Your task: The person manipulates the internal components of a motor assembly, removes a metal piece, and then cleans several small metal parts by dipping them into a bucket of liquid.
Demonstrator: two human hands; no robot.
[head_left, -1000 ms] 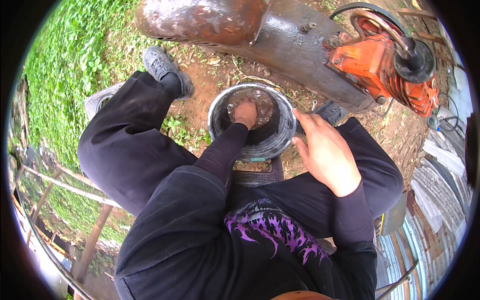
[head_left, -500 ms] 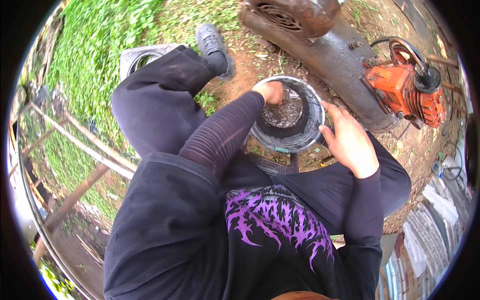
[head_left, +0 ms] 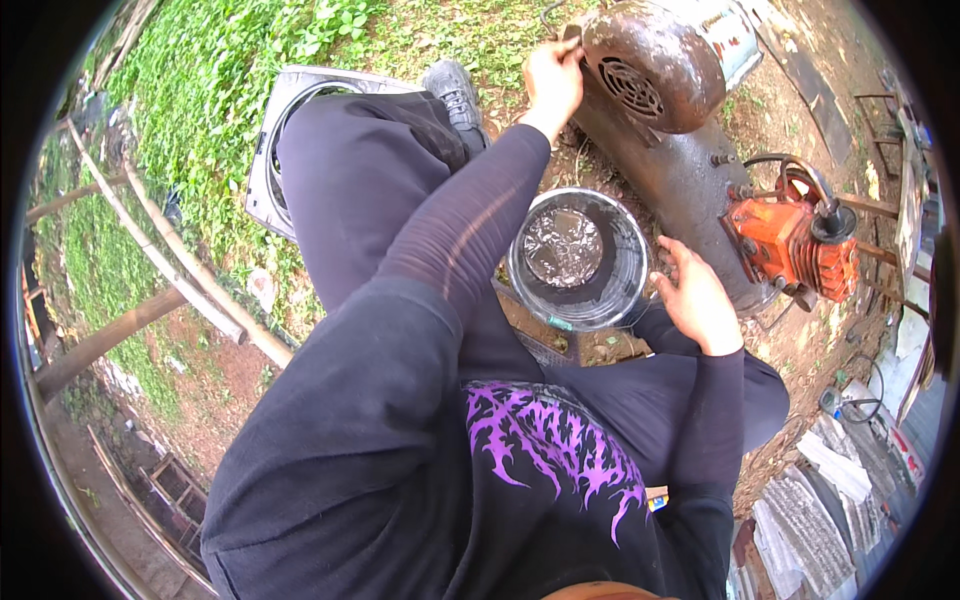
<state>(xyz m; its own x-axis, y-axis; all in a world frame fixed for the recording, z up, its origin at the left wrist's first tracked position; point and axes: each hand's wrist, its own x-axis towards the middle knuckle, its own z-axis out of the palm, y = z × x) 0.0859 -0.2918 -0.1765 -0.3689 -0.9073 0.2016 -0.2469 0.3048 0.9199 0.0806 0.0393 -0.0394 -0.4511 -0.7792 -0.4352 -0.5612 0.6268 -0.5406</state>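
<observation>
My left hand reaches to the far end of a rusty brown air compressor tank, beside its round, vented motor housing. Its fingers are closed around something dark that I cannot make out. Nearer to me stands a black bucket, with rippled, dirty water inside. My right hand hovers just right of the bucket's rim, fingers spread, holding nothing. On the tank's near end sits an orange finned compressor pump.
A grey square frame with a round opening lies on the grass behind my left leg. Bamboo poles run along the left. Corrugated sheets lie at the lower right. My shoe rests left of the tank.
My left hand has come out of the bucket's water and moved up to the tank's far end. My right hand has come off the bucket's rim.
</observation>
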